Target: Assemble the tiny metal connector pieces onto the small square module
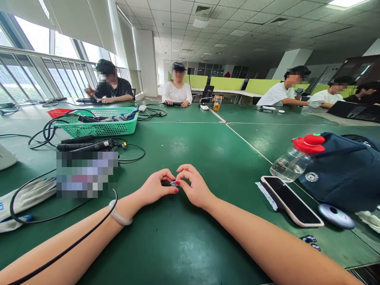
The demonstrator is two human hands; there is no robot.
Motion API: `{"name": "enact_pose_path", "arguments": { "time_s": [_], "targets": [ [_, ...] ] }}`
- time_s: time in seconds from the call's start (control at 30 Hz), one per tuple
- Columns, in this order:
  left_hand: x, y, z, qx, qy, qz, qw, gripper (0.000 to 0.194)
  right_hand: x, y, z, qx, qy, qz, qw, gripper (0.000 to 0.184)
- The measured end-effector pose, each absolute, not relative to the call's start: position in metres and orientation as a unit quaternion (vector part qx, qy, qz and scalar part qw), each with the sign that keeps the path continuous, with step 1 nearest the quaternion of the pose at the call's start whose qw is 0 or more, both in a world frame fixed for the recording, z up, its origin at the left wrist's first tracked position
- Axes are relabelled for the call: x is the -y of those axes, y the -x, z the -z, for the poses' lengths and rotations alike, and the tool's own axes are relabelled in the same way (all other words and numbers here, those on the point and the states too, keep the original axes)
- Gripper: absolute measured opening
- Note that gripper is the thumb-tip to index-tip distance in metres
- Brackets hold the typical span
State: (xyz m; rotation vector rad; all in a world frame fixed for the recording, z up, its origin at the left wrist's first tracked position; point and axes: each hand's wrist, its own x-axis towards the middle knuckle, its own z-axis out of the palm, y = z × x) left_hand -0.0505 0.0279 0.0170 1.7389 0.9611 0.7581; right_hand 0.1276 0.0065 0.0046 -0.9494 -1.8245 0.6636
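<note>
Just above the green tabletop point(190, 253), my two hands meet in front of me. Between the fingertips is a small silvery metallic piece point(173, 183), too small to make out its kind. My left hand point(157, 185) curls around its left side, thumb and fingers closed in a pinch. From the right, my right hand point(194, 186) presses on it with bent fingers and thumb. Fingers partly hide the piece. A pale bangle point(120, 215) circles my left wrist, and a black cable point(74, 245) crosses in front of that forearm.
On the left are a green basket point(101, 127) of cables, black devices point(86, 145) and gloves point(29, 196). At right lie a phone point(292, 202), a red-lidded bottle point(292, 162), a dark bag point(341, 170) and a round case point(336, 216). Several people sit across the table.
</note>
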Motion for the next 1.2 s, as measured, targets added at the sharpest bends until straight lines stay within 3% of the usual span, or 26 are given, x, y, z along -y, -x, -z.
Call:
{"name": "enact_pose_path", "arguments": {
  "time_s": [1.2],
  "targets": [
    [-0.0313, 0.0504, -0.0104, -0.391, -0.717, -0.314, 0.484, 0.030, -0.0116, -0.1304, -0.0003, 0.715, 0.401, -0.353, 0.451, 0.013]
  ]
}}
